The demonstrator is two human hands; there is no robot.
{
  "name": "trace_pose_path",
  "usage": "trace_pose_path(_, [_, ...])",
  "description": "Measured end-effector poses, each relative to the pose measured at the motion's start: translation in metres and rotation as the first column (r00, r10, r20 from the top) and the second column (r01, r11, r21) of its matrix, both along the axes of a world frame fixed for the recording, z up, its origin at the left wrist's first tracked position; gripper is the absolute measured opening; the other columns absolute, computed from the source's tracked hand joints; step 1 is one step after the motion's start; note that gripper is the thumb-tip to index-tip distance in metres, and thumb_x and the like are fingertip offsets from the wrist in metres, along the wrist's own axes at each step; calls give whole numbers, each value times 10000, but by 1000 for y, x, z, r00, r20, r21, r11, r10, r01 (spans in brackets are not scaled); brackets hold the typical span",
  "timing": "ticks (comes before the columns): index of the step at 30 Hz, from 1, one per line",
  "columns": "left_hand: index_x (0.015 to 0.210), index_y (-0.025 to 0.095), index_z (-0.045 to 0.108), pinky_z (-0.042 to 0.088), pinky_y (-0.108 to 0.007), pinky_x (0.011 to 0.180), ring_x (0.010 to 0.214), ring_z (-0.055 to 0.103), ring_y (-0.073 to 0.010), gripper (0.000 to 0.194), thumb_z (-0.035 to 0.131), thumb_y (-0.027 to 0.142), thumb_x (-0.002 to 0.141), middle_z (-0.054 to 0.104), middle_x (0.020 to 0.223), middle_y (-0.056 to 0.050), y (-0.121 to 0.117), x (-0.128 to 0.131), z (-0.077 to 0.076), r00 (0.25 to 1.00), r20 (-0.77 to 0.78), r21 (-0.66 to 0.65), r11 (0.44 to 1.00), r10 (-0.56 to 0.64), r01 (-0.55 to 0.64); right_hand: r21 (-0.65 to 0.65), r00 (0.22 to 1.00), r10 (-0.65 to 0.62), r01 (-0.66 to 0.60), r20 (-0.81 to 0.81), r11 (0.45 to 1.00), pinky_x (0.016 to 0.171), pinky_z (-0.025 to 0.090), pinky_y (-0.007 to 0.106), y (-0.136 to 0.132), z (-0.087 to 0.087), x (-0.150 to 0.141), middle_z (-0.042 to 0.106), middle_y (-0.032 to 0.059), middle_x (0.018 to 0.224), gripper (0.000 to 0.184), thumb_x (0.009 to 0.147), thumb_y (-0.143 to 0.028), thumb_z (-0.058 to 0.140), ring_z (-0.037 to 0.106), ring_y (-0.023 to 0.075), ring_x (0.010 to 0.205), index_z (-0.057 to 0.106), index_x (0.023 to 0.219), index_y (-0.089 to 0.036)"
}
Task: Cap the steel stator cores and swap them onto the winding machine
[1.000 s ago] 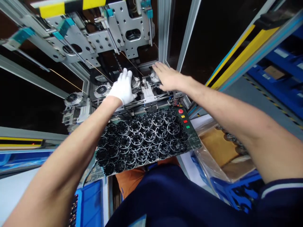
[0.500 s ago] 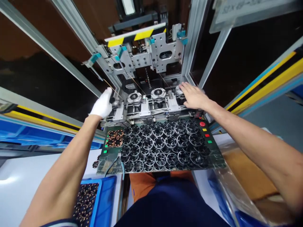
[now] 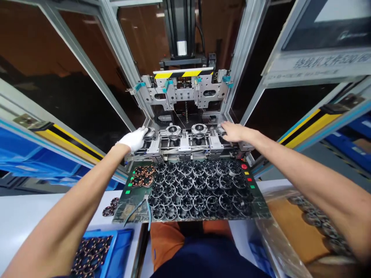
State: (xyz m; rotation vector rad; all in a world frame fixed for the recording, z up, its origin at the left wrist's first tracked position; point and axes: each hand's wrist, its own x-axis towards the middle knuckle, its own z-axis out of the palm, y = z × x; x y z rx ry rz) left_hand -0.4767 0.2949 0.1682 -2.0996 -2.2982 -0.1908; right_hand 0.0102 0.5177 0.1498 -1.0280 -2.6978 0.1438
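My left hand, in a white glove, has its fingers closed at the rim of the leftmost round metal fixture of a winding machine. At the other end, my bare right hand reaches over the rightmost fixture, fingers bent onto it and partly covering it. Between the hands, a second fixture and a third fixture each hold a black toothed stator core. Nearer me, stacked black stator cores stand in rows on a green board. Copper-wound stators sit at their left.
Pliers with blue handles lie at the board's front left. A blue bin of wound stators is at lower left, a cardboard box with cores at right. The wire-guide head hangs behind the fixtures. Coloured buttons line the board's right.
The camera view has tilted up, showing more of the machine. My left fingers have come onto the leftmost fixture's rim from its left side. My right hand stays at the rightmost fixture.
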Motion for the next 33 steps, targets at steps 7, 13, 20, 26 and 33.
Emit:
trace_pose_path(7, [1777, 94, 501, 413, -551, 1436, 1762, 444, -383, 788, 735, 219, 1035, 446, 1880, -240, 43, 115, -3, 991, 49, 114, 986, -127, 120, 12, 988, 80, -80, -129, 997, 1324, 503, 708, -59, 6, -113, 578, 159, 1741, 571, 1119, -459, 816, 584, 407, 1587, 659, 1615, -223])
trace_pose_path(13, [1779, 187, 496, 382, -527, 1457, 1746, 469, -320, 678, 562, 412, 1143, 509, 1863, -158, -99, 89, -5, 988, 148, 376, 923, 34, -88, -56, 930, -51, 33, -364, 998, 1418, 433, 631, -90, 15, 24, 558, 155, 1805, 627, 1141, -396, 657, 542, 357, 1672, 562, 1738, -230])
trace_pose_path(20, [1217, 230, 846, 665, -512, 1054, 1093, 796, -368, 425, 647, 573, 1065, 803, 1146, -141, -308, 94, -137, 874, 302, 260, 849, 382, -460, -293, 662, -630, 559, -406, 776, 1023, 701, 527, -239, -128, 195, 818, 104, 1186, 461, 1196, -591, 617, 816, 270, 1046, 745, 1395, -196])
trace_pose_path(26, [1193, 257, 868, 617, -468, 1080, 1176, 787, -357, 341, 635, 477, 1077, 835, 1289, -131, -324, 93, -182, 843, 280, 112, 856, 459, -504, -339, 665, -654, 560, -361, 756, 1214, 628, 584, -282, -198, 192, 737, 133, 1521, 423, 1175, -525, 718, 730, 317, 1380, 734, 1491, -245])
trace_pose_path(33, [1185, 237, 867, 622, -473, 1083, 1186, 794, -355, 356, 663, 489, 1038, 834, 1246, -135, -323, 69, -161, 815, 347, 155, 828, 465, -538, -291, 724, -593, 517, -353, 805, 1254, 595, 601, -278, -193, 193, 729, 131, 1536, 374, 1163, -472, 752, 707, 324, 1423, 756, 1451, -234])
